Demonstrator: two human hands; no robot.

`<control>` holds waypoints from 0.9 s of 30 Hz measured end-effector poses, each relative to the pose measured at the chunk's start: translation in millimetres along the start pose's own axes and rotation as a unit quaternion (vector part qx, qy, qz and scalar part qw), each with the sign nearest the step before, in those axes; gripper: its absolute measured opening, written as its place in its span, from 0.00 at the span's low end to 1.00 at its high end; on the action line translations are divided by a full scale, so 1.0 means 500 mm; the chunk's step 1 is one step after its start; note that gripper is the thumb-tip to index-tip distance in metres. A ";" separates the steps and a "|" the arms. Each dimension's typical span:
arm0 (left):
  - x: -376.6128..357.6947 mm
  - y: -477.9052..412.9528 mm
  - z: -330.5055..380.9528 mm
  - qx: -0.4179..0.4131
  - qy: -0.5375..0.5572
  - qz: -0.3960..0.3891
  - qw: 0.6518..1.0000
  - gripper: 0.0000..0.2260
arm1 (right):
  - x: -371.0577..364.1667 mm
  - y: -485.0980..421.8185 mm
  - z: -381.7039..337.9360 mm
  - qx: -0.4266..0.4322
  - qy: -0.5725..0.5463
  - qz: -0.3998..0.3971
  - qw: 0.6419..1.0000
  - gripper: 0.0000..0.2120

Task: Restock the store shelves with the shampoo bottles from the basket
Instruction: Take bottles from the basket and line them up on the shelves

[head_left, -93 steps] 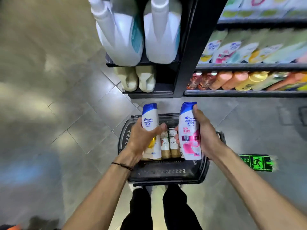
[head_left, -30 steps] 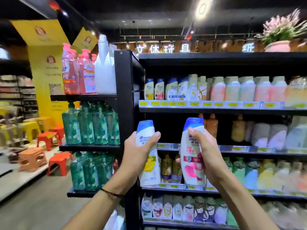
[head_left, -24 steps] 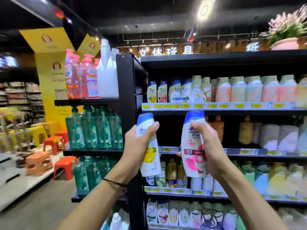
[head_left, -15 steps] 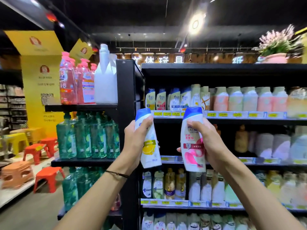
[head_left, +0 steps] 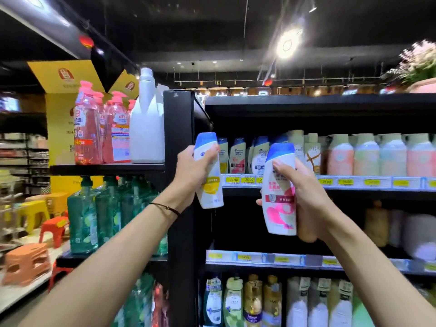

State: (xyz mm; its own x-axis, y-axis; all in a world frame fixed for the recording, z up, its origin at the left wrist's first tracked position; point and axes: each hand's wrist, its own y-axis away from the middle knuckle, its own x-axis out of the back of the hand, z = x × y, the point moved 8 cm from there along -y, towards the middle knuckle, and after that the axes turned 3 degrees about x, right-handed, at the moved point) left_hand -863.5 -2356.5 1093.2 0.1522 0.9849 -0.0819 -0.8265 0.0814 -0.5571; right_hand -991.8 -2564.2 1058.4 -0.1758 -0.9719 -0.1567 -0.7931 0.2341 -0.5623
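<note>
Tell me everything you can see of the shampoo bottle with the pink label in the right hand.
The pink-label shampoo bottle looks like glossy white plastic, with a rounded blue cap on top and a pink swirl below red text. It is upright, tilted slightly, held in mid-air before the shelf with yellow price tags. The right hand wraps it from the right; nothing else touches it.

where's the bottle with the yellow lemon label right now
In the head view, the yellow-label bottle is held up in the left hand, left of centre, beside the black shelf post.
</note>
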 end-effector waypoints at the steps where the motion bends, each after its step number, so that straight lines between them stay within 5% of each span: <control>1: -0.005 -0.028 0.000 -0.004 -0.006 0.010 1.000 0.17 | 0.008 -0.021 0.000 0.010 0.008 -0.002 1.000 0.14; 15: -0.116 -0.280 -0.006 -0.128 -0.101 0.067 0.984 0.17 | 0.050 -0.285 -0.008 0.092 0.103 -0.028 0.990 0.16; 22: -0.144 -0.348 -0.077 -0.086 -0.131 0.064 0.986 0.14 | 0.069 -0.343 0.005 0.107 0.103 -0.010 0.989 0.16; 27: -0.141 -0.362 -0.140 -0.029 -0.115 0.037 0.992 0.20 | 0.068 -0.371 0.003 0.125 0.109 -0.009 0.986 0.16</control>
State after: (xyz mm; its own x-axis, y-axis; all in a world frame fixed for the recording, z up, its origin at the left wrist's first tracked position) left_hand -686.6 -2451.3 1141.8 -0.0414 0.9972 0.0627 -0.7973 0.0048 -0.6036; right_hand -850.0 -2640.6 1156.2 -0.3051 -0.9522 0.0182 -0.6336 0.1887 -0.7503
